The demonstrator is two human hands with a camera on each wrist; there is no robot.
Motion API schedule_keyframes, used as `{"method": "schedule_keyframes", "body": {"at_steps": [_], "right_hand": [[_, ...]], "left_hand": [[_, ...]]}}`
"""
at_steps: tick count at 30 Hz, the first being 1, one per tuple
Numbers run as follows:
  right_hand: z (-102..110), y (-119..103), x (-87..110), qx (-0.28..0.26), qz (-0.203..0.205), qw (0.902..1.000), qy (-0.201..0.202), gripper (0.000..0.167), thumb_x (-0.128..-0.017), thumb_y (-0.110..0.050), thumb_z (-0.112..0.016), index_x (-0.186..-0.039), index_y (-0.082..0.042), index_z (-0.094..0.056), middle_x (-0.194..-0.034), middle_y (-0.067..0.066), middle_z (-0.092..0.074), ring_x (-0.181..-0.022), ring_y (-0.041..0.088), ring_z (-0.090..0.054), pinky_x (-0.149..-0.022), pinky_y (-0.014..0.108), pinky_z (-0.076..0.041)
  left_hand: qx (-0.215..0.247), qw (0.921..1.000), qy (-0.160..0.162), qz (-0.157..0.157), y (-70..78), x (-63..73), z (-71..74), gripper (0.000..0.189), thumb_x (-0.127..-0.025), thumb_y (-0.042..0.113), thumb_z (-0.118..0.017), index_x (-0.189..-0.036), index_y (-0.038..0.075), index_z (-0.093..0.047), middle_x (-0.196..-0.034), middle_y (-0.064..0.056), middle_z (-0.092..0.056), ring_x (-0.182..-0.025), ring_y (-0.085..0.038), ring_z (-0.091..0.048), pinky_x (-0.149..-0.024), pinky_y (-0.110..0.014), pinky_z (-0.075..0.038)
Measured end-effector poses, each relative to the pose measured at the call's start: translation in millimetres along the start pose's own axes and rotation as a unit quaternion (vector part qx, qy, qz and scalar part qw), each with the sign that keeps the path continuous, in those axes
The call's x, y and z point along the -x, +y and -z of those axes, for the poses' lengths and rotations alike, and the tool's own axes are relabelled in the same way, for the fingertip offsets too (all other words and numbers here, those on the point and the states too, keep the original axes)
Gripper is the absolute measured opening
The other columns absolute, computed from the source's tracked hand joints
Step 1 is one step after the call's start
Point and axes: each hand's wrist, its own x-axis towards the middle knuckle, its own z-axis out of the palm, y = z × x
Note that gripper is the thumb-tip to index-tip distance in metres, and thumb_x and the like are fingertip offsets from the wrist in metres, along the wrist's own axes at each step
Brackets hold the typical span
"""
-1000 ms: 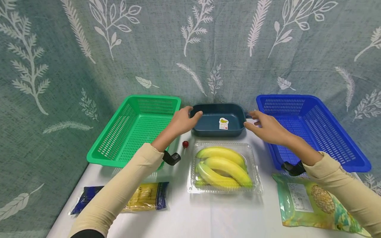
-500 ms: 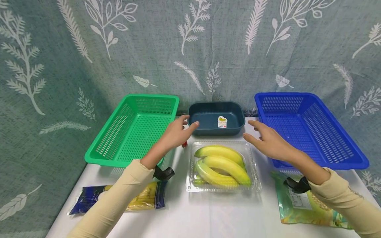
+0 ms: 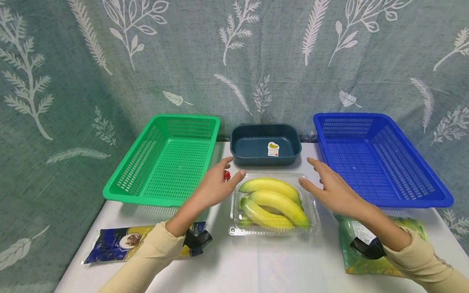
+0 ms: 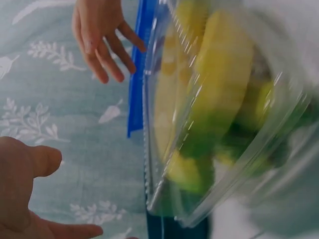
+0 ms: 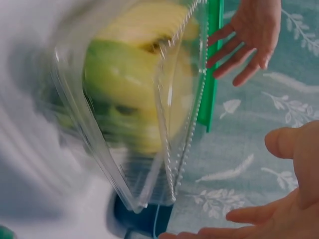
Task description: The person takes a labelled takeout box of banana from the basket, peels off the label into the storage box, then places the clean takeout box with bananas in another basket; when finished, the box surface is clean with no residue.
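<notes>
A clear plastic clamshell box (image 3: 237, 228) with several yellow bananas (image 3: 280, 203) inside sits mid-table. My left hand (image 3: 217, 184) hovers at its left upper corner, thumb apart from the fingers and nothing held. Across from it, my right hand (image 3: 335, 191) hangs over the right upper corner, thumb and fingers spread as well. In the left wrist view the box (image 4: 199, 219) is seen from the side, the left thumb (image 4: 47, 160) apart from it. The right wrist view shows the box (image 5: 134, 196) beside the spread right hand (image 5: 294, 194). Close to my left fingers lies a small red thing (image 3: 226, 176).
Behind the box stands a dark teal tray (image 3: 267, 161) with a banana sticker. A green basket (image 3: 110, 191) is on the left, a blue basket (image 3: 445, 199) on the right. A pasta packet (image 3: 110, 244) lies front left, a green bag (image 3: 357, 260) front right.
Both hands have come back from the teal tray toward the banana box, staying spread. The tray, the box and the baskets have stayed in place.
</notes>
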Motion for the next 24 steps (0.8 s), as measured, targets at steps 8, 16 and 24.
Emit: {"method": "schedule_keyframes", "body": {"at_steps": [8, 16, 24], "right_hand": [[-20, 3, 15.5, 0.006, -0.012, 0.9998, 0.017, 0.083, -0.102, -0.046, -0.054, -0.158, 0.001, -0.013, -0.160, 0.029, -0.018, -0.145, 0.048, -0.018, -0.110, 0.070, -0.022], [-38, 11, 24.5, -0.025, -0.034, 0.9989, 0.022, 0.091, -0.101, -0.045, -0.056, -0.159, 0.001, -0.003, -0.162, 0.028, -0.008, -0.146, 0.048, -0.012, -0.111, 0.070, -0.018], [-53, 21, 32.5, -0.088, -0.106, 0.9904, 0.006, 0.095, -0.103, -0.047, -0.052, -0.156, 0.006, 0.006, -0.158, 0.036, -0.012, -0.135, 0.057, -0.030, -0.104, 0.068, -0.035]], "left_hand": [[0.013, 0.9999, 0.007, -0.003, -7.2, 20.8, -13.7, 0.077, -0.097, 0.040, -0.064, -0.153, -0.002, -0.031, -0.140, -0.025, -0.051, -0.128, -0.038, -0.050, -0.103, -0.054, -0.044], [0.077, 0.9962, 0.006, 0.041, -24.9, 29.3, -30.4, 0.071, -0.098, 0.031, -0.064, -0.152, -0.001, -0.031, -0.146, -0.029, -0.045, -0.128, -0.048, -0.049, -0.102, -0.057, -0.045], [0.120, 0.9902, 0.008, 0.071, -35.6, 24.9, -42.3, 0.072, -0.098, 0.032, -0.063, -0.152, -0.002, -0.030, -0.139, -0.033, -0.049, -0.123, -0.047, -0.053, -0.098, -0.057, -0.048]]}}
